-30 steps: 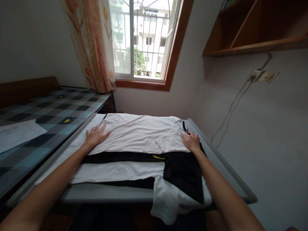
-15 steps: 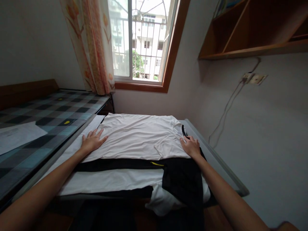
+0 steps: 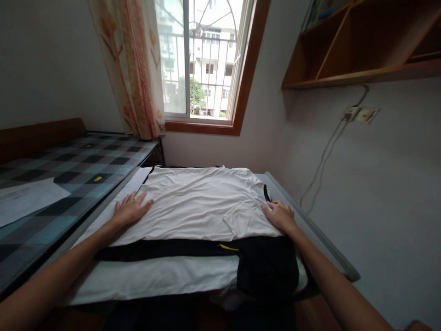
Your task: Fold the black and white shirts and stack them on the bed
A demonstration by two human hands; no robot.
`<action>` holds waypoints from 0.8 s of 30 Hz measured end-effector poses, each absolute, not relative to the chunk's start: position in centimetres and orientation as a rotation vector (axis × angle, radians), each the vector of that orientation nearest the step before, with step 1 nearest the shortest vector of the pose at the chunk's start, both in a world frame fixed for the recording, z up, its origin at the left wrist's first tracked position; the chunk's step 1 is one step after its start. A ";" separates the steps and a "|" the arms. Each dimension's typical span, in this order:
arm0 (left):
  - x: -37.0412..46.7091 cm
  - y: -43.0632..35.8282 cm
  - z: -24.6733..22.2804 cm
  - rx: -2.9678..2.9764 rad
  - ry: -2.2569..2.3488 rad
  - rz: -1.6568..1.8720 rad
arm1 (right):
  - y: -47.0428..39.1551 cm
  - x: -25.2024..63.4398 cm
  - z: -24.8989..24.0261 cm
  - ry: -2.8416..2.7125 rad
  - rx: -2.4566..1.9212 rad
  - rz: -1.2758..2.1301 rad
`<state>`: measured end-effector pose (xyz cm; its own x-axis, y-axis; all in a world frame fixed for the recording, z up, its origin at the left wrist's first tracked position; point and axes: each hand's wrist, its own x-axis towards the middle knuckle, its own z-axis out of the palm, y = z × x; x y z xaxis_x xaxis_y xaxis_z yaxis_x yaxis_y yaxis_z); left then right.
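Observation:
A white T-shirt [image 3: 196, 197] with a dark collar lies spread sideways, its surface lightly wrinkled. My left hand [image 3: 132, 209] rests open near its hem, fingers spread over the left edge. At the collar end, my right hand [image 3: 279, 217] presses on the shirt with its fingers stretched out. A black garment [image 3: 267, 266] with a small yellow mark shows from under the white shirt on the near side. Beneath that is more white fabric [image 3: 165, 276], whose front part hangs partly in shadow at the table edge.
The clothes lie on a grey-edged table [image 3: 330, 243] against the right wall. To the left is a bed with a checked mattress [image 3: 113, 156] and paper sheets [image 3: 31, 200] on it. A wooden shelf [image 3: 344, 76] hangs at upper right, above a socket [image 3: 358, 114] with a dangling cable.
Both hands stay on the white T-shirt and have shifted slightly toward me. The black sleeve and the white fabric at the front edge hang less visibly than before. My view has tilted a little.

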<state>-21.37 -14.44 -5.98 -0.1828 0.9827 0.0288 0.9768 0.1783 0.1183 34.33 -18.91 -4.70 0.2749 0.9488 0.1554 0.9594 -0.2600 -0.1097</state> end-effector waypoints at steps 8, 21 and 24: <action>-17.3 -8.3 -4.4 2.251 2.186 0.347 | -12.1 29.2 -2.8 -2.090 -2.018 -0.159; -18.0 -5.3 -6.6 2.268 2.180 0.090 | -9.2 27.8 -6.0 -2.247 -2.076 0.027; -18.0 -5.5 -6.1 2.270 2.174 0.066 | -9.3 27.8 -6.0 -2.240 -2.078 0.050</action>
<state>-18.05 -5.45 -6.13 0.0428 0.9986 0.0317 0.9987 -0.0436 0.0275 27.80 -9.26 -5.96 -0.0732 0.9965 0.0408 0.9936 0.0764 -0.0827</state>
